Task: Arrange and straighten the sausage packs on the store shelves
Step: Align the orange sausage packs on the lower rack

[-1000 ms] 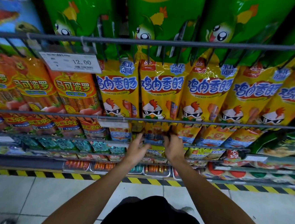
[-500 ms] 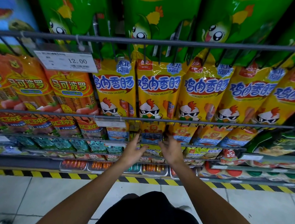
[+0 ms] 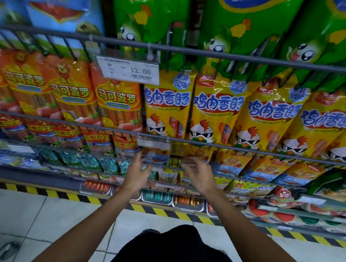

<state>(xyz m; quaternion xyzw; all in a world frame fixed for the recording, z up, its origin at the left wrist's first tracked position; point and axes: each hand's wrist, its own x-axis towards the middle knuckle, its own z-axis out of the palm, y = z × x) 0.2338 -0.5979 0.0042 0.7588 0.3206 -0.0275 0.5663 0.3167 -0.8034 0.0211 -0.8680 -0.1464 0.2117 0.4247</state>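
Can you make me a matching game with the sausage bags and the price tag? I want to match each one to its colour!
Things:
1. chicken sausage packs
2. corn-character bags
3. price tag
4. floor stripe

Colours:
A. white with 12.00 on it
B. yellow and black
C. green
D. yellow with a sunglasses chicken

Pairs: 1-D, 2-C, 3-A, 4-B

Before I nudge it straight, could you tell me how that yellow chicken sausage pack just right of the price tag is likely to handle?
The yellow chicken sausage pack looks glossy, so it may slip under fingers. It is long and holds sausage sticks, so it is probably fairly stiff lengthwise, though the film top could crumple. It stands behind the wire rail, so it would likely tilt sideways rather than fall out.
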